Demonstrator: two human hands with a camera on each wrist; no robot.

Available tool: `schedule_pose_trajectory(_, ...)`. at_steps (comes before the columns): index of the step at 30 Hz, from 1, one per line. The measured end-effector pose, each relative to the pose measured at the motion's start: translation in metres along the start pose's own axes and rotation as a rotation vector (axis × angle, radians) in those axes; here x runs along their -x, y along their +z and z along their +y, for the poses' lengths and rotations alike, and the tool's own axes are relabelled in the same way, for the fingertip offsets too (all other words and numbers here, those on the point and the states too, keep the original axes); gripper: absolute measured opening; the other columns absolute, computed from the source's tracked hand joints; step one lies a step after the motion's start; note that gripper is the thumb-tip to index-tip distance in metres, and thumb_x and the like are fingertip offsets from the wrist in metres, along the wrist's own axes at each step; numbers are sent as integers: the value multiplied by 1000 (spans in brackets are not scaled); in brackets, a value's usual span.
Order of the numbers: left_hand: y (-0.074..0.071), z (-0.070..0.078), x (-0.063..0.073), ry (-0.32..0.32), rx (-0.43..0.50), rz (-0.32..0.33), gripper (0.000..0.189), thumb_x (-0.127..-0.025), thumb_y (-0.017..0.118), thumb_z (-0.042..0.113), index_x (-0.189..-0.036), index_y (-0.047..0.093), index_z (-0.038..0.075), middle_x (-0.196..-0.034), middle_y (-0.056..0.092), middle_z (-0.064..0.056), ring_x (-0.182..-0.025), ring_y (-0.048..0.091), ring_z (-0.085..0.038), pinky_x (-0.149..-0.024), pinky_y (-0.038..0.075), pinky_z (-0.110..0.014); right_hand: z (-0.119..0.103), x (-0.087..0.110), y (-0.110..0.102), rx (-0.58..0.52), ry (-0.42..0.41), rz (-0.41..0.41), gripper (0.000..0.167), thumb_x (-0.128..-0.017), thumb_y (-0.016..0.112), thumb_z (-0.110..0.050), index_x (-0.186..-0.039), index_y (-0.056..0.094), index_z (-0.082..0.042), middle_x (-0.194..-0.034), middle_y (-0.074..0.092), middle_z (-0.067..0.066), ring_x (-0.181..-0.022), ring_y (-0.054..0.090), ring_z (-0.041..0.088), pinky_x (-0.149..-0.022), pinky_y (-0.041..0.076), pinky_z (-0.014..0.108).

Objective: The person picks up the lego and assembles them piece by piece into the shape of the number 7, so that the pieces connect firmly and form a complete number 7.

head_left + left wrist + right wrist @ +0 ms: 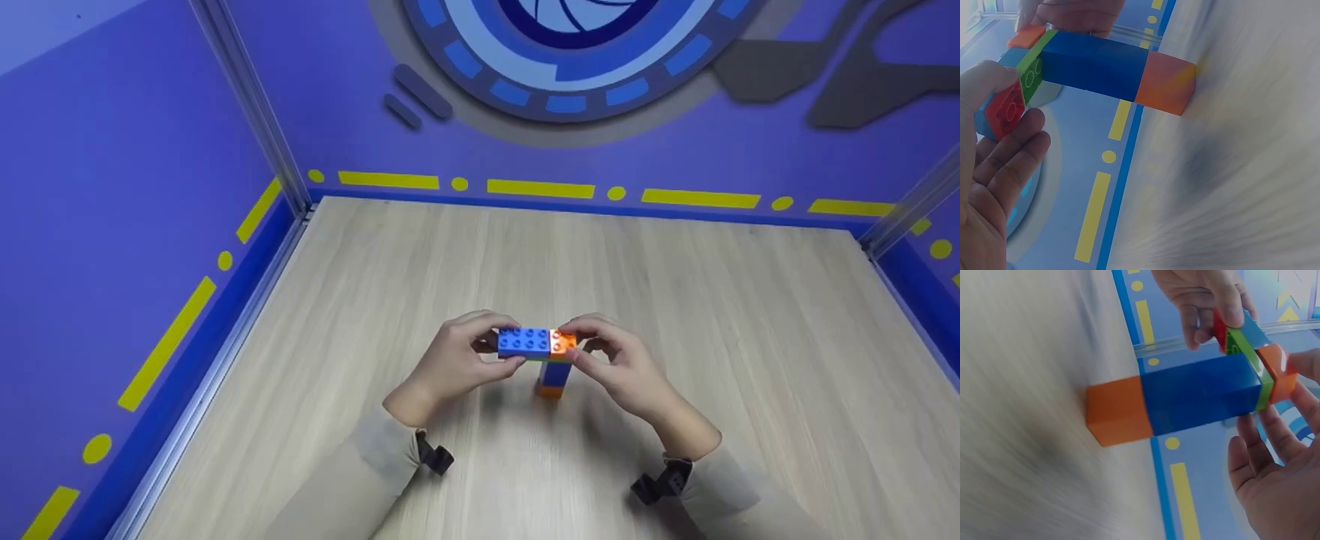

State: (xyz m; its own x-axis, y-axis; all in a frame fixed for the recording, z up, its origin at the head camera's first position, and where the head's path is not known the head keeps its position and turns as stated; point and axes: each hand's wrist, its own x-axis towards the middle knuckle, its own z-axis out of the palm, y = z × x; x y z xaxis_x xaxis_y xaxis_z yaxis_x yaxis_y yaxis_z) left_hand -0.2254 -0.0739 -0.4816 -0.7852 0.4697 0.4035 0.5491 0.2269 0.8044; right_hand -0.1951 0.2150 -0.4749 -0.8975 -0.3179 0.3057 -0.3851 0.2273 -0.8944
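Between the two hands is one joined assembly of toy building bricks. Its top carries a studded blue brick beside a small orange brick. Under them runs a thin green plate, with a red brick below its left end. A column hangs down from the plate, made of a dark blue section and an orange bottom brick. My left hand pinches the left end of the top blue brick. With thumb and fingers, my right hand grips the small orange brick.
The light wood table lies under the hands, with shadows below the bricks. Purple-blue panels with yellow markings stand at the back and both sides, joined by metal corner posts. Dark camera mounts sit at both wrists.
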Motion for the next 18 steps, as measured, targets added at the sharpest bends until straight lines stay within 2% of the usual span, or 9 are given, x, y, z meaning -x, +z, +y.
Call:
schedule_pose_trajectory(3,-1,1,-1,5,-10,-3,36,-94,93,12,-126,79,7,-120,80,-10,-96,77,-24,-86,72,-41,2,1,4,-30,19,23,29,-105,74,-1,-133,77,-9,-129,74,3,-119,66,15,-99,56,22)
schedule_pose_trajectory(7,0,0,-1,-2,-19,-21,36,-94,93,13,-127,79,7,-120,80,-10,-96,77,-24,-87,72,-41,5,4,7,-42,88,35,28,-108,73,-5,-135,75,-9,-132,73,4,-120,65,18,-100,57,22)
schedule_pose_trajectory(11,1,1,-1,-13,-28,-34,35,-95,93,15,-127,79,9,-120,79,-9,-96,76,-20,-89,71,-36,6,7,8,-38,130,34,28,-110,71,-8,-137,74,-9,-135,73,5,-121,65,19,-100,57,21)
schedule_pose_trajectory(18,1,2,-1,-37,-18,-28,34,-95,93,14,-126,78,10,-120,78,-7,-95,73,-14,-89,69,-25,5,7,11,-40,137,50,28,-110,69,-7,-138,73,-10,-136,71,6,-122,66,19,-100,57,21)
